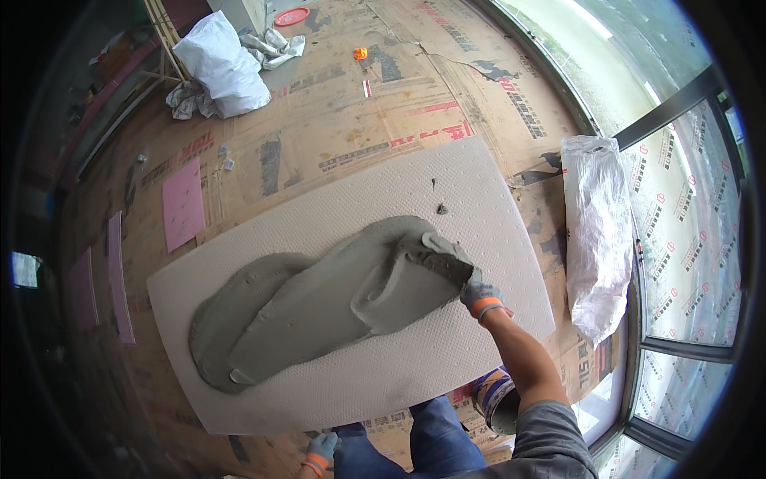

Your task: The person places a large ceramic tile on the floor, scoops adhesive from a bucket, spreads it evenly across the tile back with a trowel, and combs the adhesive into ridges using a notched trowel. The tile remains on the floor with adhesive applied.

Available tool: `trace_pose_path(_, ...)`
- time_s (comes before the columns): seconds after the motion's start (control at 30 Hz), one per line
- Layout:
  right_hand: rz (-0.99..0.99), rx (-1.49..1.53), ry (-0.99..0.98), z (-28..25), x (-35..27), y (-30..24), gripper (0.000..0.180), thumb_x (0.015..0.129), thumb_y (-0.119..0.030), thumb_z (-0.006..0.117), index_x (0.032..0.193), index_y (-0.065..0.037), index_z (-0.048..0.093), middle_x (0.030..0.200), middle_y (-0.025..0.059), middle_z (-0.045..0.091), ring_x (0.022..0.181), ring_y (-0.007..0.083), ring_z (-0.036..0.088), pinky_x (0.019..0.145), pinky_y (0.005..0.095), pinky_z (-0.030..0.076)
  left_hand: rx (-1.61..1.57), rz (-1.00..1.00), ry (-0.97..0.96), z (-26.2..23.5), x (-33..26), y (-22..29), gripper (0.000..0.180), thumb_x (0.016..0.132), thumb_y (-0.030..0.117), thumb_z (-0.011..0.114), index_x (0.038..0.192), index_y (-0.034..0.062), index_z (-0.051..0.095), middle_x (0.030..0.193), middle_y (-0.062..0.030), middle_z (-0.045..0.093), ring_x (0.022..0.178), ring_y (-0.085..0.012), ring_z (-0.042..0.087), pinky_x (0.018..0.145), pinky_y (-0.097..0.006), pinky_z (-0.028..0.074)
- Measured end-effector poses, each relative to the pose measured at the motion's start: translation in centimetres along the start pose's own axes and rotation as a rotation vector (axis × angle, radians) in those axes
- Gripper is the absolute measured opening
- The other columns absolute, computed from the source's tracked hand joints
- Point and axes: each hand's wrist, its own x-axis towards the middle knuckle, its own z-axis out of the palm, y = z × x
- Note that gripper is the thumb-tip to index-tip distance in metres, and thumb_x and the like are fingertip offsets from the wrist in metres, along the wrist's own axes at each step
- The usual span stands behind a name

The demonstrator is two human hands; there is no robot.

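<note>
A thick, wet layer of grey mortar (319, 311) lies spread in a long smear over a large pale, dimpled board (479, 191). My right hand (483, 297), in a grey glove with an orange cuff, is closed at the right end of the smear around a trowel (465, 274). Mortar covers most of that trowel's blade, and the glove hides its handle. Down by the board's near edge, beside my left knee, is my left hand (321, 449) in a matching glove; how its fingers are set is too small to make out.
A patterned bucket (496, 399) stands by my right leg. Crumpled white sacks (223, 68) lie at the far left, and a long silvery bag (597, 239) rests along the window side. Pink panels (183, 203) lie left of the board. Printed brown sheeting (319, 144) covers the floor.
</note>
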Motion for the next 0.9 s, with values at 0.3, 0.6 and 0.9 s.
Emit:
trace_pose_path(0.3, 0.599, 1.566, -0.378, 1.5, -8.0, -1.5, 0.040, 0.093, -0.043, 0.050, 0.093, -0.003, 0.057, 0.062, 0.0058, 0.048, 0.042, 0.0212, 0.045, 0.038, 0.0420, 0.042, 0.036, -0.140, -0.018, 5.2, -2.0, 0.5, 0.035, 0.100, 0.022, 0.061, 0.121, -0.0049, 0.061, 0.106, -0.0151, 0.072, 0.092, -0.0228, 0.070, 0.083, -0.036, 0.057)
trace_pose_path(0.6, 0.439, 1.643, -0.580, 3.9, -1.0, -20.6, 0.023, 0.091, -0.037, 0.050, 0.088, -0.013, 0.052, 0.065, 0.0055, 0.049, 0.044, 0.0225, 0.045, 0.041, 0.0423, 0.039, -0.213, -0.181, 0.059, 6.7, -3.0, -1.0, 0.041, 0.099, 0.027, 0.063, 0.126, -0.0042, 0.060, 0.112, -0.0147, 0.071, 0.097, -0.0220, 0.069, 0.087, -0.036, 0.057)
trace_pose_path(0.9, -0.586, 0.238, -0.554, 7.4, -9.4, -32.7, 0.033, 0.095, -0.028, 0.049, 0.109, -0.005, 0.067, 0.110, 0.0243, 0.069, 0.101, 0.0362, 0.069, 0.081, 0.0468, 0.055, -0.225, -0.274, 0.106, 7.1, -3.4, -1.4, 0.043, 0.100, 0.026, 0.061, 0.128, -0.0061, 0.057, 0.113, -0.0193, 0.069, 0.099, -0.0274, 0.069, 0.092, -0.038, 0.056)
